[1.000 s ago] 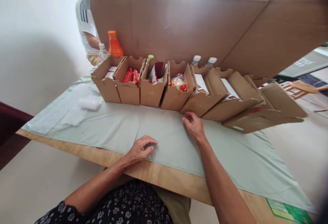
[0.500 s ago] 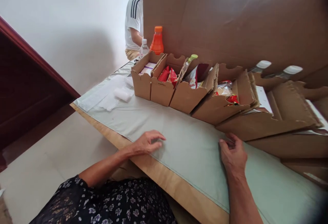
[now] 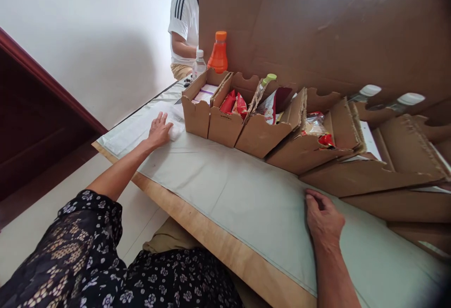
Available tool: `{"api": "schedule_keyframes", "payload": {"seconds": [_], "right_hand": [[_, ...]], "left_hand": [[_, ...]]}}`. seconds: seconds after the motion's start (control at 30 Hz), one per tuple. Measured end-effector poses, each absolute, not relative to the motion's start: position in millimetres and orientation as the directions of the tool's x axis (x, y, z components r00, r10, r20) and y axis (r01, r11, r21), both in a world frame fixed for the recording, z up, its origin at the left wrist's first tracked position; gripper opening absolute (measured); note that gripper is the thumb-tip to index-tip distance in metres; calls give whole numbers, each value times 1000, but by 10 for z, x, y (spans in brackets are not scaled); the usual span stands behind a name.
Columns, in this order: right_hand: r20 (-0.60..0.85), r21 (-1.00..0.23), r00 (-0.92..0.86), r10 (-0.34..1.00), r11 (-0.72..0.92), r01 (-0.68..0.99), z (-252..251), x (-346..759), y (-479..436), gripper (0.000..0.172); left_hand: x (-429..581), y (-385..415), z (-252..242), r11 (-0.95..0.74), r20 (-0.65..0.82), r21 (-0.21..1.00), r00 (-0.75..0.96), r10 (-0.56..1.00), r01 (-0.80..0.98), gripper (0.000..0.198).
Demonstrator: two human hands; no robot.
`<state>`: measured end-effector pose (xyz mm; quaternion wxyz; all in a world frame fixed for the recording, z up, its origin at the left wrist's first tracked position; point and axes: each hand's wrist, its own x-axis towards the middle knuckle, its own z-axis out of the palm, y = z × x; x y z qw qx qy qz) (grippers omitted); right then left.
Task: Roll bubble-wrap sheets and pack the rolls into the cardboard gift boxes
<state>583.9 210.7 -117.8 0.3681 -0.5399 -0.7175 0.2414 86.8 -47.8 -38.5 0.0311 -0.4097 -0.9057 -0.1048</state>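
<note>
My left hand (image 3: pixel 160 131) reaches to the far left part of the table, over some clear plastic bags (image 3: pixel 174 115). Its fingers are stretched out and hold nothing that I can see; whether the fingertips touch the plastic I cannot tell. My right hand (image 3: pixel 324 216) rests on the pale green cloth (image 3: pixel 253 204) with loosely curled fingers and no object visible in it. Just beyond it stands the row of cardboard bins, the closest being a wide bin (image 3: pixel 338 179).
Further bins hold red packets (image 3: pixel 234 103), a purple-banded pack (image 3: pixel 205 93) and a clear wrapped packet (image 3: pixel 314 124). An orange bottle (image 3: pixel 218 54) and a clear bottle (image 3: pixel 199 65) stand behind. A cardboard panel (image 3: pixel 299 26) rises at the back; a person (image 3: pixel 185 21) sits beyond.
My left hand has moved from the table's front edge leftward and away from me, to the plastic bags. The right hand stays in about the same place.
</note>
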Motion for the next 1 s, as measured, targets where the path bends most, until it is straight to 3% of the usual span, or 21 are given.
{"api": "schedule_keyframes", "payload": {"seconds": [0.13,0.37,0.43,0.53,0.6,0.67,0.73,0.8,0.9,1.0], "right_hand": [[276,-757,-151,949,312,575,-1163,5826,2103,49],[320,-772,-210,924,383,507,-1031,5780,1907,41],[330,-780,-263,907,419,465,-960,5734,1721,38],[325,-801,-368,871,461,383,-880,5656,1413,33],[300,-818,-423,855,459,347,-857,5623,1256,31],[266,-836,-458,848,439,329,-851,5621,1169,29],[240,-854,-465,852,413,317,-846,5646,1142,29],[235,-866,-451,861,396,305,-836,5680,1146,29],[268,-863,-470,841,426,270,-815,5698,1135,30],[295,-848,-545,785,478,229,-819,5649,1070,29]], "left_hand": [[999,-568,-284,615,127,62,-617,776,786,29],[1878,-832,-218,608,97,60,-610,786,792,31],[2227,-795,-277,584,88,147,-599,796,798,43],[2829,-680,-378,454,62,473,-542,838,755,65],[3247,-618,-424,286,37,696,-430,902,659,67],[3603,-597,-440,117,46,824,-270,962,555,63],[3821,-607,-436,-13,100,870,-149,984,493,52],[3869,-623,-433,-68,160,871,-150,976,487,38],[3722,-617,-473,-3,198,858,-325,925,514,25],[3572,-584,-568,107,177,843,-459,870,527,26]]}}
